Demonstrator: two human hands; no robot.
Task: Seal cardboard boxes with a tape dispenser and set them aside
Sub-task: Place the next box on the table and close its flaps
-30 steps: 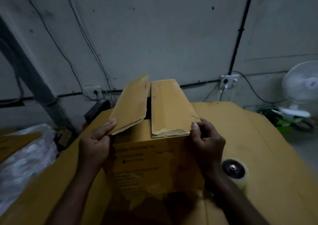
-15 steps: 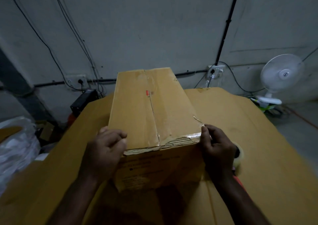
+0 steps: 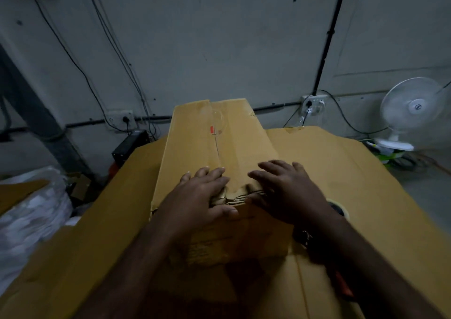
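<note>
A brown cardboard box (image 3: 195, 142) stands in the middle of the cardboard-covered table (image 3: 353, 184), its two top flaps folded down and meeting along a centre seam. My left hand (image 3: 202, 194) lies flat on the near end of the left flap, fingers straight, thumb over the front edge. My right hand (image 3: 285, 189) presses flat on the near end of the right flap. The tape dispenser (image 3: 338, 207) with its tape roll lies on the table just right of the box, mostly hidden behind my right wrist.
A white desk fan (image 3: 412, 108) stands at the far right beyond the table. White plastic sacks (image 3: 31, 211) and loose cardboard lie left of the table. Wall sockets and cables run along the grey wall behind; a black box (image 3: 129, 145) sits below them.
The open flaps have been folded down flat. Both hands moved from the box's front corners onto the top near the seam, fingers now straightened.
</note>
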